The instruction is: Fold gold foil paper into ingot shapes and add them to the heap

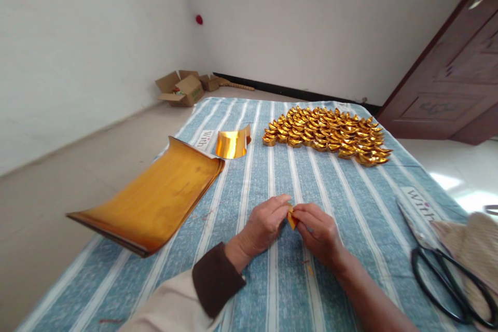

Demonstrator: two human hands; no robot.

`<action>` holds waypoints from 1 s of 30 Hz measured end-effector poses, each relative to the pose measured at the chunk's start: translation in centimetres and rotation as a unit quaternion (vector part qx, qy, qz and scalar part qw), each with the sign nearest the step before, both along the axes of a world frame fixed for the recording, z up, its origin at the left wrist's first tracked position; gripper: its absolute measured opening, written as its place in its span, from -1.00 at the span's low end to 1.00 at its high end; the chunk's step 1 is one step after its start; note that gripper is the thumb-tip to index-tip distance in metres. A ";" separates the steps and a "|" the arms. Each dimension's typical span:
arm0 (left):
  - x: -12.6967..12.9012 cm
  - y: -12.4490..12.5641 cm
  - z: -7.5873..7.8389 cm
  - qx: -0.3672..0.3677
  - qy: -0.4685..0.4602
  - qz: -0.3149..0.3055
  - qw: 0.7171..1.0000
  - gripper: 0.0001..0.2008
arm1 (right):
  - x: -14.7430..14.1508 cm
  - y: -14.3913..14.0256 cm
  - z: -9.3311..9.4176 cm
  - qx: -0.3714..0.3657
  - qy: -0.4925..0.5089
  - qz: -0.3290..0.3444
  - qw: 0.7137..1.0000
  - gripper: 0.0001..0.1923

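Note:
Between my two hands is a small folded piece of gold paper point(291, 219), just above the middle of the striped cloth. My left hand point(267, 222) pinches its left side, and my right hand point(317, 231) grips it from the right with bent fingers. Most of the piece is hidden by the fingertips. Beyond my hands, many shiny gold paper ingots point(327, 132) stand packed in rows. To the left lies a curled stack of gold paper sheets point(155, 197), with a single curved gold sheet point(232, 144) behind it.
Black-handled scissors point(431, 259) lie at the right beside a beige cloth point(476, 241). A blue and white striped tablecloth point(249, 275) covers the table, with small paper scraps near my hands. Open cardboard boxes point(182, 88) sit on the floor by the wall; a brown door point(447, 78) stands at right.

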State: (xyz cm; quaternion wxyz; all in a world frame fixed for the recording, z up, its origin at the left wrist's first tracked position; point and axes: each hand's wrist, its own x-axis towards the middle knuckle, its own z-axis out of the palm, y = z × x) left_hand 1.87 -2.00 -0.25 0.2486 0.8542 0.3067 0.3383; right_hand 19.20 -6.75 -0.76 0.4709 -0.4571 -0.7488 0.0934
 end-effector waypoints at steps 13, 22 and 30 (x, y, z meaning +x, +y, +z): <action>-1.2 -0.3 0.9 0.060 0.127 -0.051 0.989 -0.76 | 0.6 -0.4 -0.1 -0.017 -0.152 0.076 0.985 -0.75; -1.1 -0.3 1.0 0.003 0.113 -0.050 0.992 -0.77 | 1.0 -0.6 0.4 -0.050 -0.145 0.075 0.985 -0.80; -1.0 -0.1 0.1 -0.019 0.098 -0.038 0.994 -0.82 | 1.1 -0.3 0.4 -0.038 -0.119 0.070 0.990 -0.81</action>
